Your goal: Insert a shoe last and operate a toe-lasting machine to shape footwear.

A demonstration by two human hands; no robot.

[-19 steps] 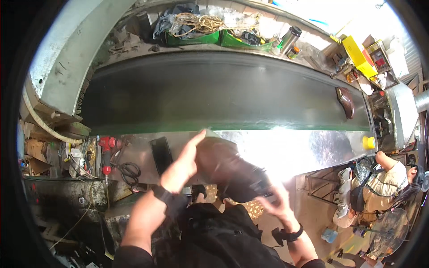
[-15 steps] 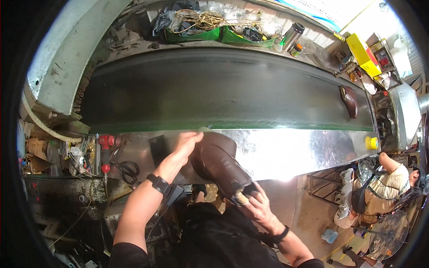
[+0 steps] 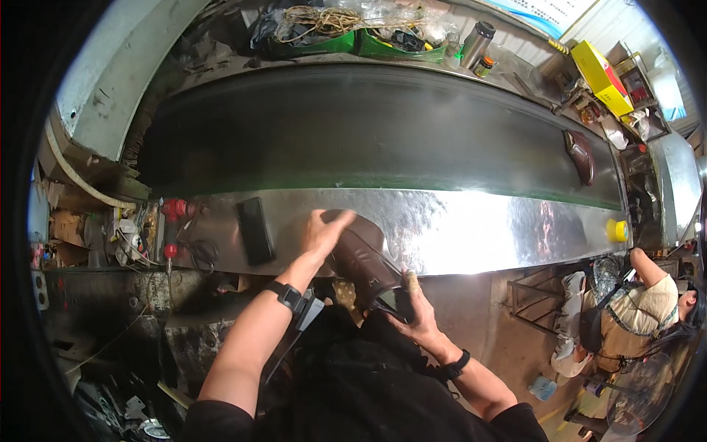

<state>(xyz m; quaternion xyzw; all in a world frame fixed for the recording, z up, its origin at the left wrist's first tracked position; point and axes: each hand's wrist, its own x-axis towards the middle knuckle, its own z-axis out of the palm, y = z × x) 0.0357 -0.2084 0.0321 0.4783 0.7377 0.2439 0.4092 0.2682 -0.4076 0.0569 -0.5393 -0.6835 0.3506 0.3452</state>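
Note:
A dark brown leather boot [image 3: 362, 258] is held tilted between both my hands, over the near edge of the metal ledge. My left hand [image 3: 325, 233] is closed round its far end, thumb and fingers against the leather. At the near end, beside the dark opening, my right hand [image 3: 420, 315] grips the rim, with some fingers hidden behind it. A second brown leather shoe [image 3: 580, 157] lies on the black conveyor belt [image 3: 368, 132] at the far right, away from both hands.
On the shiny metal ledge [image 3: 456, 228] are a black phone [image 3: 255, 230] and a yellow roll [image 3: 617, 230]. A red power tool [image 3: 175, 210] is at the left. Green bins [image 3: 317, 46] and a steel flask [image 3: 479, 43] stand behind the belt. Another person [image 3: 633, 317] sits at the right.
The boot has turned, and its opening now faces my right hand more. My right hand has shifted its hold on the rim. The view has tilted, uncovering the phone.

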